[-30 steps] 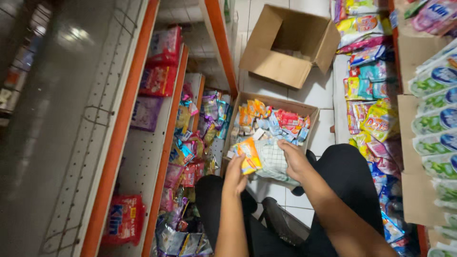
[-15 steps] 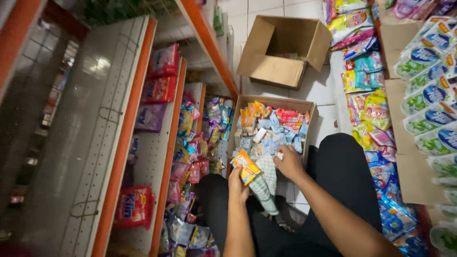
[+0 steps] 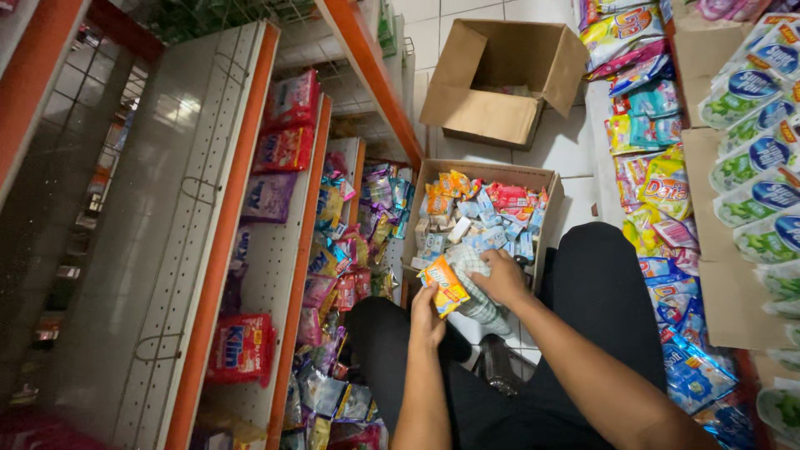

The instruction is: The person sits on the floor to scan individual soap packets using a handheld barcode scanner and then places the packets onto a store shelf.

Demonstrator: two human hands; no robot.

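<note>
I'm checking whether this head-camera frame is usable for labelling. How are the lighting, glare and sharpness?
Head view: wide-angle bend tilts the shelf edges; soft glare patch on its grey panel; the far left aisle is dim. The left hand, its orange packet, the right hand and the cardboard box are evenly lit and sharp.

the open box of packets [image 3: 483, 218] sits on the floor [image 3: 567, 150] just ahead of the person's knees. the left hand [image 3: 427, 315] holds a small packet [image 3: 445, 285] at the box's near edge, and the right hand [image 3: 502, 279] rests just beside it on a clear bag [image 3: 479, 293]. an empty carton [image 3: 500, 79] lies farther ahead, behind the box. shelves [image 3: 208, 233] with packets run along the left; hanging snack packs [image 3: 658, 183] line the right.
</note>
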